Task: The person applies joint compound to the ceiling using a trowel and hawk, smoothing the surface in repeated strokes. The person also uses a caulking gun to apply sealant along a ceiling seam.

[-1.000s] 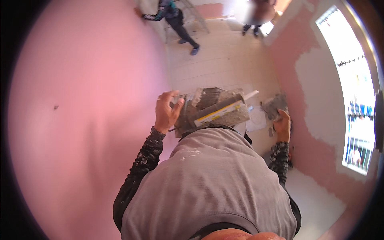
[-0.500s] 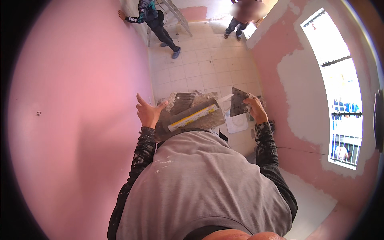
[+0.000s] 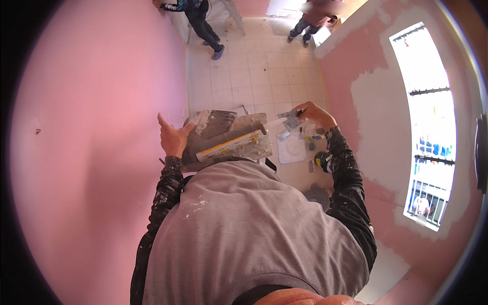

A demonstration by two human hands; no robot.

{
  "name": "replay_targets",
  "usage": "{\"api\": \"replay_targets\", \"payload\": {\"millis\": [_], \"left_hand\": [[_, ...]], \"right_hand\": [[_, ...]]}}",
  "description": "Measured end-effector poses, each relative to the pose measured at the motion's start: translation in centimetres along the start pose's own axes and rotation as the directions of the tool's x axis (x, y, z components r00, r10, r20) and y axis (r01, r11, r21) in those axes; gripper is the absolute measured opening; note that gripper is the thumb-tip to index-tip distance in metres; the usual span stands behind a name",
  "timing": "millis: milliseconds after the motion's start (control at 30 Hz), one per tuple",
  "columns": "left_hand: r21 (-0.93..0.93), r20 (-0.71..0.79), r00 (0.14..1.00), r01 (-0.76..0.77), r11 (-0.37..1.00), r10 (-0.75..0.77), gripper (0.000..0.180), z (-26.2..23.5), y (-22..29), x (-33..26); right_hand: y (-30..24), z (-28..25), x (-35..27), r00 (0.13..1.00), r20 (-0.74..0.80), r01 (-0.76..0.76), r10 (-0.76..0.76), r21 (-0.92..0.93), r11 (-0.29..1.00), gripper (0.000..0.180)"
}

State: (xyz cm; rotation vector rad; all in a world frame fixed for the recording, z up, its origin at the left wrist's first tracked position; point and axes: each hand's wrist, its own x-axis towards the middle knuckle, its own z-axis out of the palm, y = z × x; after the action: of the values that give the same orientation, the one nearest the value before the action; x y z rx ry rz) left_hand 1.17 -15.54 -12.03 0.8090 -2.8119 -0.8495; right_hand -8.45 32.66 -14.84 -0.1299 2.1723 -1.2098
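Observation:
Near the pink wall at left, my left hand [image 3: 174,138] has its index finger stretched out and its thumb apart, with nothing seen in its grasp. The thumb's tip overlaps the edge of a dark, ridged, plaster-smeared piece [image 3: 219,123]. Beside that piece runs a grey bar [image 3: 189,158] bearing a yellow-and-white label [image 3: 229,145]; what the bar belongs to is unclear, as my shirt hides its near side. My right hand [image 3: 316,115] reaches forward, closed on a putty knife. The grey blade [image 3: 288,121] of the knife points left.
On the tiled floor [image 3: 249,76] lie a white tray [image 3: 291,148] and a green-and-black power tool [image 3: 320,160]. One person [image 3: 201,20] stands by the left wall near a ladder [image 3: 234,15]; another [image 3: 307,28] stands at the back. A barred window [image 3: 429,127] breaks the patchy right wall.
My right hand has moved away from me and leftward with the putty knife, whose blade has turned. My left hand shifts slightly left in view. The whole view has shifted too.

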Motion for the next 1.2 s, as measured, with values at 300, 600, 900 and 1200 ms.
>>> {"api": "replay_targets", "payload": {"millis": [300, 600, 900, 1200], "left_hand": [[-0.016, -0.005, 0.997, 0.071, 0.997, -0.071, 0.115, -0.5, 1.2, -0.2], [-0.037, 0.001, 0.996, 0.094, 0.995, -0.094, 0.111, -0.3, 0.7, 0.1], [0.049, -0.036, 0.999, 0.026, 0.998, -0.024, 0.104, 0.6, -1.1, 0.7], [0.083, -0.098, 0.992, -0.070, 0.994, 0.078, 0.101, 0.8, -1.4, 0.7]], "right_hand": [[-5.4, -3.7, 1.7, 0.891, 0.246, 0.399, -0.381, -0.028, 0.916, 0.031], [3.3, -0.8, 0.9, 0.998, -0.001, 0.056, -0.058, 0.323, 0.945, 0.024], [6.7, 2.0, -1.0, 0.990, -0.117, -0.021, 0.075, 0.405, 0.914, 0.015], [7.2, 2.2, -1.5, 0.994, -0.103, 0.016, 0.017, 0.313, 0.950, 0.010]]}}
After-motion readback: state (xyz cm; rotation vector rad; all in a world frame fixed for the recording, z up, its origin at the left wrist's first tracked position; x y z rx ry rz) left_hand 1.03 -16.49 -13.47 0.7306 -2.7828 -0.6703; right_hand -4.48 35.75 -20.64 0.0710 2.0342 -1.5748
